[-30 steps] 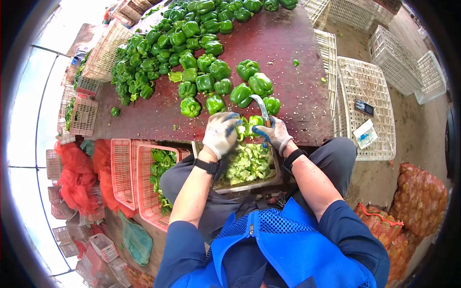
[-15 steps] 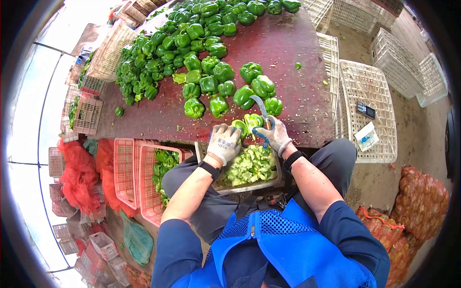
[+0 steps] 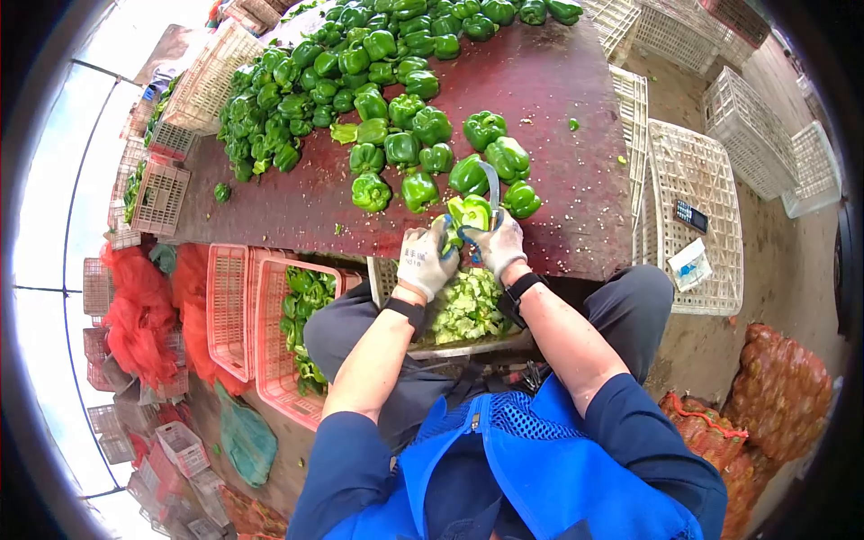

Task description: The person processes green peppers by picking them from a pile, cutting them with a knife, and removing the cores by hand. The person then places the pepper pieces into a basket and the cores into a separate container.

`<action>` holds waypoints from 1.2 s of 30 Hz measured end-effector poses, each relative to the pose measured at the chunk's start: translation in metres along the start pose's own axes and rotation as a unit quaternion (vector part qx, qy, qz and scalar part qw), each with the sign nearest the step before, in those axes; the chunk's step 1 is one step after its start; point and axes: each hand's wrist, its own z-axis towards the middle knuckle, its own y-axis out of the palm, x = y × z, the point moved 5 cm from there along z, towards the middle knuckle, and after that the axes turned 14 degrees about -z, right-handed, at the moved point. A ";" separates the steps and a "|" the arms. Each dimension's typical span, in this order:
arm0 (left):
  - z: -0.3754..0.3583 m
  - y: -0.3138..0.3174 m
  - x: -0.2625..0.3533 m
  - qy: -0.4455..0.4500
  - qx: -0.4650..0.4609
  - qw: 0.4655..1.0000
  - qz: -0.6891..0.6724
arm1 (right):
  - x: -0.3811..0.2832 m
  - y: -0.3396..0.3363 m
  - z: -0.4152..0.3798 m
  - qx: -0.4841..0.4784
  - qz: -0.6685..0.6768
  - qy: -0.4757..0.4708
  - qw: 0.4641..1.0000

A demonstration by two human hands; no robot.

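My left hand (image 3: 427, 259), in a white glove with blue fingertips, holds a piece of green pepper at the table's near edge. In my right hand (image 3: 497, 243), gloved alike, is a knife (image 3: 491, 184) with a curved blade pointing up and away. A cut pepper (image 3: 470, 212) with pale flesh showing lies between the hands, against the blade. Below them, a crate (image 3: 463, 349) holds pale green pepper scraps (image 3: 468, 306). Whole green peppers (image 3: 418, 190) stand just beyond my hands on the dark red table (image 3: 576, 198).
A large pile of peppers (image 3: 297, 99) covers the table's far left. Pink crates (image 3: 279, 351) stand left of my legs. At the right, a white crate (image 3: 697, 180) bears a phone (image 3: 691, 215) and a small packet (image 3: 689, 265). Filled net sacks (image 3: 778, 387) lie at the lower right.
Both hands have drawn closer together. The cut pepper has turned, and its halves are no longer side by side. The view has shifted slightly.
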 end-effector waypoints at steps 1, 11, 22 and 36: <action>-0.002 0.004 -0.007 0.009 0.002 1.000 -0.002 | -0.001 0.001 0.000 -0.003 0.020 0.000 1.000; 0.006 0.003 -0.018 -0.108 -0.008 0.989 -0.099 | -0.012 0.019 0.007 -0.035 -0.035 0.003 0.999; 0.012 0.005 -0.030 -0.156 -0.039 0.975 -0.152 | 0.000 0.026 0.002 -0.088 0.032 0.054 0.994; 0.015 -0.017 -0.014 -0.186 -0.111 0.961 -0.174 | 0.009 0.028 0.000 -0.083 0.092 0.048 0.991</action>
